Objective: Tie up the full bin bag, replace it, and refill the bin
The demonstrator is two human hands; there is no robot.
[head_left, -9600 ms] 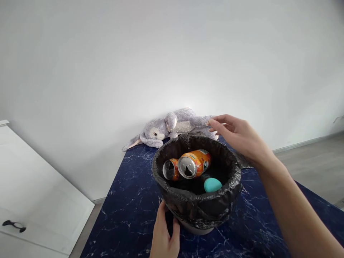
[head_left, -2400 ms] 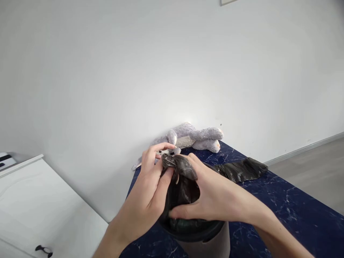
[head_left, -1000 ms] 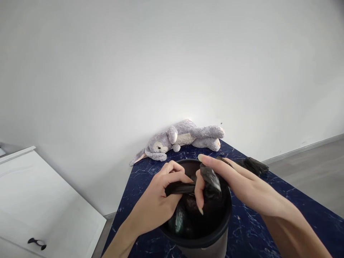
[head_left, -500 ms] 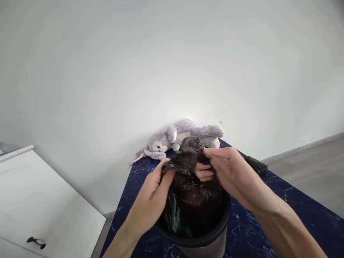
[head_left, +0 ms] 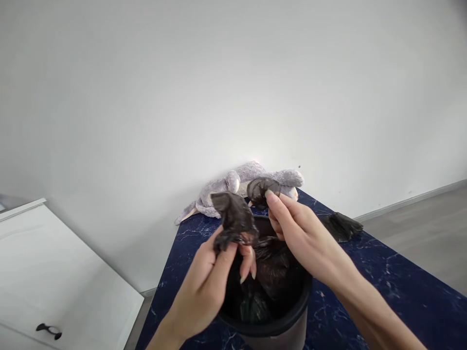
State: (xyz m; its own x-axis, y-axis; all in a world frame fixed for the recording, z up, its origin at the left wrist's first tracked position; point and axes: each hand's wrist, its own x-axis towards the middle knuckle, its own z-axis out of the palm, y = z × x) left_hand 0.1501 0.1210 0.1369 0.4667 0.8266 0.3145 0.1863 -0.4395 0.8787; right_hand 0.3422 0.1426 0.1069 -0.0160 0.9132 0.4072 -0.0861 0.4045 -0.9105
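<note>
A round grey bin (head_left: 280, 335) stands on the dark blue marbled table (head_left: 383, 287), and a black rubbish bag (head_left: 272, 270) sits gathered inside it. My left hand (head_left: 211, 284) pinches one bunched end of the bag (head_left: 233, 216) and lifts it above the rim. My right hand (head_left: 299, 231) grips the other end (head_left: 260, 187) at the fingertips, just right of the first. Both hands are closed on the plastic, close together over the bin. What is inside the bag is hidden.
A grey plush rabbit (head_left: 241, 184) lies against the white wall at the table's far edge. A second crumpled black bag (head_left: 341, 224) lies on the table to the right. A white cabinet (head_left: 54, 287) with a black handle stands at the left.
The two ends of the bag, bunched together half a second ago, are now drawn apart, one in each hand. Earlier the bag lined the open bin with cans showing.
</note>
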